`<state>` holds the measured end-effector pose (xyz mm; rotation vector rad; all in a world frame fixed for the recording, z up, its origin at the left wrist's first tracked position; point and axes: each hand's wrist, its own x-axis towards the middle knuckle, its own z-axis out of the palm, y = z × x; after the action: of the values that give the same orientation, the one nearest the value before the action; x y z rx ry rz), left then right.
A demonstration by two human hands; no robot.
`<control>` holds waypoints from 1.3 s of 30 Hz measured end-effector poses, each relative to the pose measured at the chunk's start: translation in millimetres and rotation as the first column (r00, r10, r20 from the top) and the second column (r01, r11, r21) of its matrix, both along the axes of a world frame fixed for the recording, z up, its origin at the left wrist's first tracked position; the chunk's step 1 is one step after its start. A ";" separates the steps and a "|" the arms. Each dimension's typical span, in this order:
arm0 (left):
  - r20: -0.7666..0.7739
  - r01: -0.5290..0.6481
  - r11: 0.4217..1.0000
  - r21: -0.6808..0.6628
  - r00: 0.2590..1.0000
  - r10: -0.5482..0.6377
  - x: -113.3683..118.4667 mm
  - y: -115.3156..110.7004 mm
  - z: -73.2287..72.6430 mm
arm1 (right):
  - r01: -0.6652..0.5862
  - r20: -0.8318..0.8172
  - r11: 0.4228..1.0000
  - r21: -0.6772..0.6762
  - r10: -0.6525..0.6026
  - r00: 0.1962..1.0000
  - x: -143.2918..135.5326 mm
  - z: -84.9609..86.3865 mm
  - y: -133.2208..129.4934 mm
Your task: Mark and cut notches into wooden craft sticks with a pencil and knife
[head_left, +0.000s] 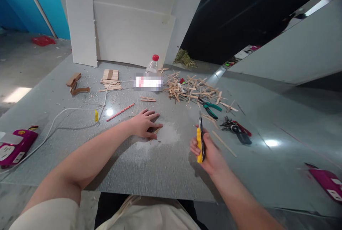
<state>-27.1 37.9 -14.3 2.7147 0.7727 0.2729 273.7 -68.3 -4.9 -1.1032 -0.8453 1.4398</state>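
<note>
My left hand point(145, 125) rests palm down on the grey table, its fingers spread. Beside its thumb and index finger lies a small piece of wooden stick point(157, 130), partly hidden by them; whether they press on it is hard to see. Pale dust point(171, 134) covers the tabletop around these fingertips. To the right, my right hand point(210, 151) is closed around a yellow and black utility knife point(199, 144), with the blade out and pointing away from me. A red striped pencil point(120, 112) lies left of my left hand.
A heap of wooden sticks point(192, 87), green-handled pliers point(211, 108) and a dark red-handled tool point(237, 130) lie right. Bundled sticks point(110, 75), a red-capped bottle point(153, 65) and brown strips point(76, 84) stand or lie behind. A white cable point(80, 109) reaches a magenta power strip point(20, 146).
</note>
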 end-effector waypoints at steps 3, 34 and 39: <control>-0.005 0.000 1.000 0.002 1.000 0.000 0.3 0.3 0.3 | -0.045 0.015 0.998 -0.044 0.046 0.999 -5.9 -2.6 -12.5; -0.023 0.002 1.000 0.004 1.000 -0.002 5.8 -3.3 10.6 | -0.726 0.968 0.670 0.152 0.048 0.247 4.7 13.1 11.8; -0.021 -0.002 1.000 0.005 1.000 0.002 7.8 -3.7 13.5 | -0.738 0.970 0.643 0.205 -0.035 0.239 1.9 11.3 11.3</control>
<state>-19.3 34.2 -0.8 2.7261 0.7817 0.2473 275.6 -57.0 6.4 -1.1194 -2.4702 0.5047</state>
